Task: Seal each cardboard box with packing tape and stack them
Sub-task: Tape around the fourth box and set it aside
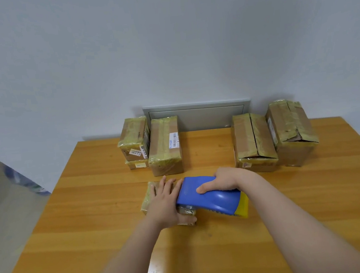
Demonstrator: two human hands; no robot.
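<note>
A small taped cardboard box (pixel 149 196) lies on the wooden table (pixel 94 210) near its middle. My left hand (pixel 164 200) rests flat on top of it with straight fingers, covering most of it. My right hand (pixel 222 181) grips a blue tape dispenser (pixel 211 196) with a yellow tape roll at its near end, held over the box's right side. At the back left, one taped box (pixel 133 138) sits stacked on another box (pixel 136 164), with a taller box (pixel 165 145) beside them. Two larger boxes, one (pixel 253 142) and another (pixel 292 132), stand at the back right.
A grey metal panel (pixel 197 116) is set in the white wall behind the table. The table's left edge drops to a grey floor. Bare wood lies in front of my arms and between the two box groups.
</note>
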